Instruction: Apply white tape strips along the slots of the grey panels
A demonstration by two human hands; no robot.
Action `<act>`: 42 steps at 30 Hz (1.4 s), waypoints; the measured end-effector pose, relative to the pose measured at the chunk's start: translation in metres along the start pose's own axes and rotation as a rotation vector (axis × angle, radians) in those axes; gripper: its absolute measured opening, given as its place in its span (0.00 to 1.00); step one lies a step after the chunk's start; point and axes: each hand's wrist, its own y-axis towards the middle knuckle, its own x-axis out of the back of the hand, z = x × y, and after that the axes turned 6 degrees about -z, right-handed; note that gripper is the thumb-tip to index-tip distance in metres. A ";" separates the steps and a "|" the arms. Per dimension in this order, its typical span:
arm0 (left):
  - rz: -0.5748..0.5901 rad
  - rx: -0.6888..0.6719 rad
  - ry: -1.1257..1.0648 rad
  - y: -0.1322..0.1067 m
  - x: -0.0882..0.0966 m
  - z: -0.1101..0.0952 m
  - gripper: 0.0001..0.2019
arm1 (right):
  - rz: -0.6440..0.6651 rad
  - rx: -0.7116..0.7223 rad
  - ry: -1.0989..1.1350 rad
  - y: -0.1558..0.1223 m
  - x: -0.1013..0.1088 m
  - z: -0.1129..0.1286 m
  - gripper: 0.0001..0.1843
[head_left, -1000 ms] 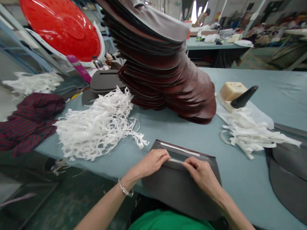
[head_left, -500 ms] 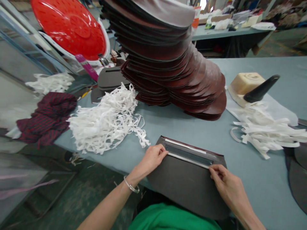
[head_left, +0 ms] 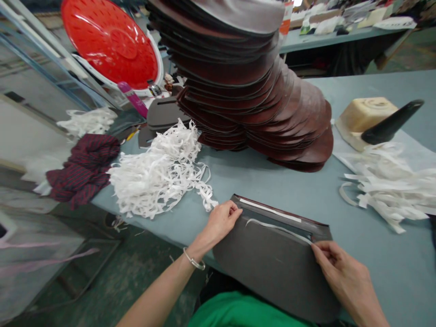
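while left hand is pressing dark panel, fingers together, right hand is pinching end of white strip

Head-worn view, facing forward and down, close

Change: the thin white strip you're working now bows, no longer straight | Place: from just beside your left hand to your right hand

left hand: palm down, fingers curled | right hand: fingers pinched
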 end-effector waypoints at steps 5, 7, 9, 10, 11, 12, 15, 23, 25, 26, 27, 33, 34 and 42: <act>-0.149 0.021 0.254 -0.002 -0.012 -0.015 0.14 | -0.040 0.027 -0.020 0.001 -0.004 -0.004 0.22; -0.137 0.054 0.286 0.001 -0.012 -0.016 0.11 | -0.050 0.043 -0.019 0.001 -0.004 -0.004 0.22; -0.090 0.097 0.264 0.007 -0.010 -0.013 0.08 | -0.063 0.046 -0.024 0.001 -0.004 -0.004 0.21; -0.059 0.116 0.244 0.012 -0.009 -0.011 0.07 | -0.072 0.045 -0.028 0.000 -0.004 -0.004 0.21; -0.028 0.133 0.225 0.016 -0.007 -0.008 0.07 | -0.080 0.046 -0.030 0.000 -0.004 -0.004 0.21; -0.001 0.148 0.208 0.020 -0.006 -0.005 0.07 | -0.085 0.049 -0.029 0.000 -0.005 -0.004 0.21; 0.040 0.172 0.189 0.030 -0.004 0.000 0.07 | -0.093 0.056 -0.025 -0.002 -0.006 -0.002 0.21; 0.060 0.113 0.128 0.033 0.000 0.006 0.06 | -0.114 0.046 -0.057 -0.001 -0.007 -0.005 0.21; 0.067 0.101 0.105 0.029 0.004 0.001 0.04 | -0.089 0.065 0.009 -0.001 -0.006 -0.005 0.20; 0.056 0.086 0.088 0.025 0.006 -0.005 0.04 | -0.072 0.079 0.046 -0.003 -0.005 -0.002 0.19; 0.037 0.041 0.063 0.019 0.007 -0.014 0.06 | -0.048 0.102 0.083 -0.006 -0.004 0.003 0.19; 0.264 -0.622 -0.110 -0.029 0.000 -0.078 0.12 | 0.117 0.361 0.288 -0.026 0.003 0.053 0.17; 0.325 -0.628 -0.103 -0.033 -0.001 -0.080 0.11 | 0.098 0.358 0.285 -0.027 0.005 0.054 0.17; 0.263 -0.287 -0.064 -0.026 0.015 -0.018 0.13 | -0.027 0.175 0.068 -0.012 0.000 0.008 0.18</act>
